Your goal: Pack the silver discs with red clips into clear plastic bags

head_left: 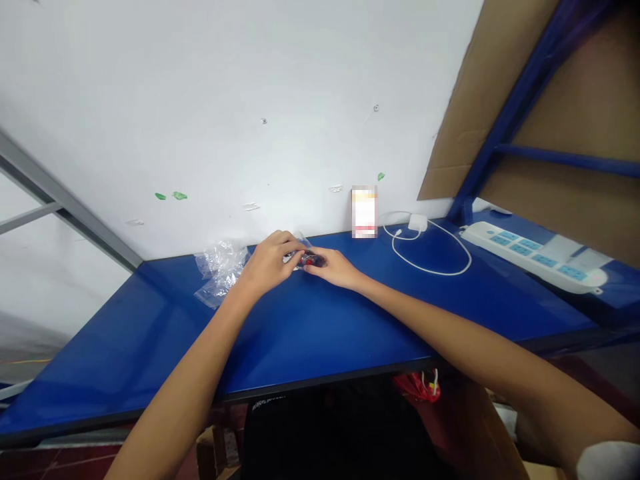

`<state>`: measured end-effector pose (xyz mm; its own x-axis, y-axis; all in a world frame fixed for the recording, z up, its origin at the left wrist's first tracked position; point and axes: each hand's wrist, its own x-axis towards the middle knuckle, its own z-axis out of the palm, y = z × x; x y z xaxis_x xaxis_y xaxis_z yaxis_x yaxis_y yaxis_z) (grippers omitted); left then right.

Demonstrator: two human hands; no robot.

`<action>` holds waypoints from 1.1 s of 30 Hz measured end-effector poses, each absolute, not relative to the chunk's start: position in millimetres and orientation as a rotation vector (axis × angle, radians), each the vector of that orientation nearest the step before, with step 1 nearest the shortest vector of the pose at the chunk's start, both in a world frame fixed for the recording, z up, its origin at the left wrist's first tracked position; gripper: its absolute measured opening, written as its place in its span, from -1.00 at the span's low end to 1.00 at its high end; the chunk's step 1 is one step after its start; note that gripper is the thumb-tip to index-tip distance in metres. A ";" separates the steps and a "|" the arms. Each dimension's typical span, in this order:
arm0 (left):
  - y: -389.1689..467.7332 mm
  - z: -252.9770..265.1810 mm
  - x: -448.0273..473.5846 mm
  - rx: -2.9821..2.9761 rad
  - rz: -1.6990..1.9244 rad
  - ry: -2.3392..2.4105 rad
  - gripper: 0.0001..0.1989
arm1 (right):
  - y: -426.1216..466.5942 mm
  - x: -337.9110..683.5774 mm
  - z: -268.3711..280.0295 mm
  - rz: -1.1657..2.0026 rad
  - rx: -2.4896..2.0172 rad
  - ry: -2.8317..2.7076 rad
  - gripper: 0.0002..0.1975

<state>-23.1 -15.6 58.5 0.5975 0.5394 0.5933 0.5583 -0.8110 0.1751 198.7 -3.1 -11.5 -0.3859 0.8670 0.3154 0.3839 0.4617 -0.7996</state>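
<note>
Near the back of the blue table (320,320), my two hands meet over a small dark item with red on it (313,259). Its exact kind is too small to make out. My right hand (336,268) closes around the item from the right. My left hand (273,263) reaches it from the left, thumb and fingers pinched at its near end; what those fingertips grip is partly hidden. A bit of clear plastic film shows just behind the fingers. Crumpled clear plastic bags (223,267) lie beside my left hand.
Against the white wall stands a small blurred white box (365,213). To its right lie a white charger (418,223) and its looped cable (425,272). A white power strip (535,257) rests at the far right, below a blue frame (520,100) with cardboard (467,120).
</note>
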 end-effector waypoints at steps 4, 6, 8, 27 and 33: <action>-14.7 57.3 -22.9 -2.726 -1.102 -0.935 -0.74 | -1.1 197.8 -14.0 0.828 -0.996 -1.928 -0.54; -14.9 57.4 -22.4 -2.709 -1.105 -0.931 -0.75 | -0.1 197.5 -15.8 0.879 -0.940 -1.904 -0.51; -14.5 56.9 -22.2 -2.714 -1.081 -0.924 -0.75 | 0.7 197.1 -17.5 0.930 -0.886 -1.902 -0.51; 27.1 36.7 -60.2 -2.423 -1.049 -1.625 -0.73 | 2.8 191.7 -21.1 1.333 -0.789 -1.673 -0.75; 37.0 25.2 -71.6 -2.709 -0.678 -1.444 -0.49 | 1.2 191.3 -20.3 1.372 -0.815 -1.620 -0.73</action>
<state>-71.6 37.0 25.2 0.4850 0.7921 0.3706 0.7911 -0.5780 0.2000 191.3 1.2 -20.3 -0.4353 0.8806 0.1873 -0.0402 0.1888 -0.9812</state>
